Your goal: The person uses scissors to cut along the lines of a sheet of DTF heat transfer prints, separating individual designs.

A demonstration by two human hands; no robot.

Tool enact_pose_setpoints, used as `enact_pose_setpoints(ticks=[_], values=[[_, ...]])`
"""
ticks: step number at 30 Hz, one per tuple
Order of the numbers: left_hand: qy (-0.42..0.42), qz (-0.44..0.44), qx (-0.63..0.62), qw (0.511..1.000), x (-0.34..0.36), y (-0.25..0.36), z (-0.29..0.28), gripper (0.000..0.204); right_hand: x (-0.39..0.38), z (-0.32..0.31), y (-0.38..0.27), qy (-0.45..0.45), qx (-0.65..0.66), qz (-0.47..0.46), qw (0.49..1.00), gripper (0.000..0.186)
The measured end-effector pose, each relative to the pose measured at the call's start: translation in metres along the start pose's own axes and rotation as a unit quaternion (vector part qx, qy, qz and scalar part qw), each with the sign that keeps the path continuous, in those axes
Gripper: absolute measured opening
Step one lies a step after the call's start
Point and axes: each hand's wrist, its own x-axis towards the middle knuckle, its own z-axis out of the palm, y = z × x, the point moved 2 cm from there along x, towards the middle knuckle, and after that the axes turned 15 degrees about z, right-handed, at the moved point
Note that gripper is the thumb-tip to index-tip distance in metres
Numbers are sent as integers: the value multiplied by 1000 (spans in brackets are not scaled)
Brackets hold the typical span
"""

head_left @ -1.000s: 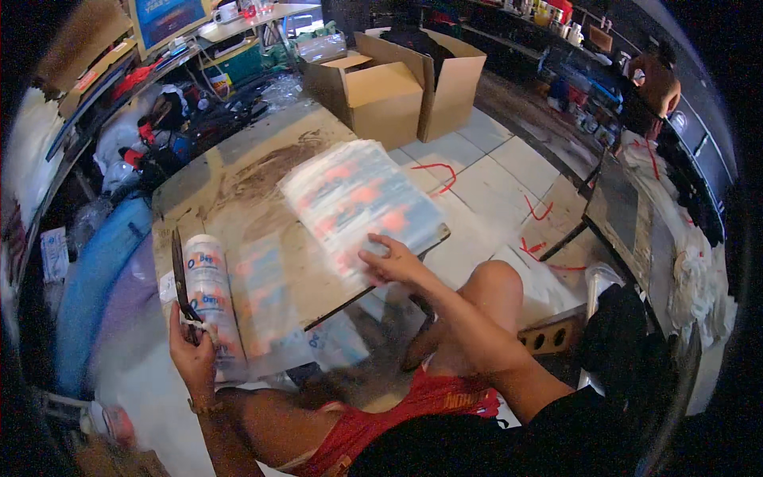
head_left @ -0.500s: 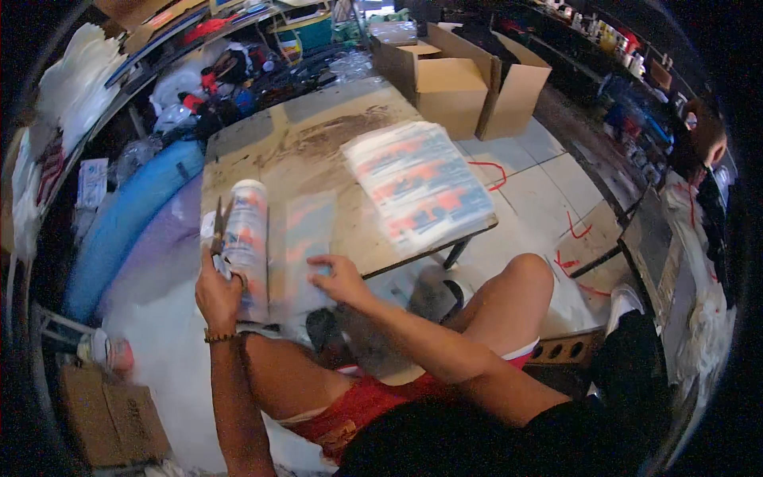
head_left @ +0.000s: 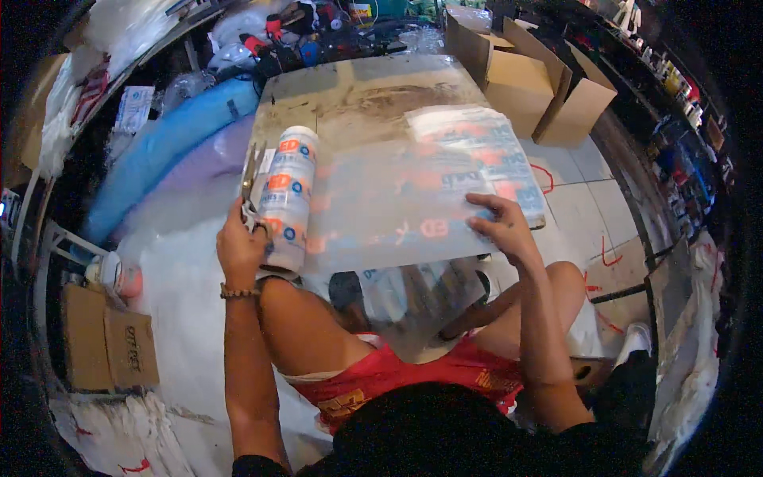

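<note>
A white roll of printed plastic film [head_left: 289, 199], marked in orange and blue, lies along the left side of a low table [head_left: 358, 91]. My left hand [head_left: 242, 246] is closed round a pair of scissors [head_left: 251, 176] beside the roll's near end, blades pointing away from me. From the roll, a translucent film sheet [head_left: 366, 219] stretches to the right across the table. My right hand [head_left: 509, 232] pinches the sheet's right edge between thumb and fingers. Partly under that sheet, a stack of printed film sheets [head_left: 509, 147] rests at the table's right side.
Open cardboard boxes [head_left: 520, 83] stand beyond the table's far right corner. A long blue plastic-wrapped bundle [head_left: 171, 155] curves along the left. Another cardboard box [head_left: 111, 338] sits at the lower left. Red strips [head_left: 610, 253] lie on the tiled floor at right.
My right hand has moved right, drawing the film out from the roll toward the stack. The left hand still holds the scissors by the roll. The whole view has shifted.
</note>
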Motion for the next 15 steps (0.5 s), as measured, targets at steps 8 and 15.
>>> enact_pose_setpoints(ticks=[8,15], values=[[117,11,-54,992,-19,24,-5,64,-47,56,101,162,449,91,874,71],[-50,-173,-494,851,-150,65,-13,49,-83,144,113,-2,386,39,922,76]])
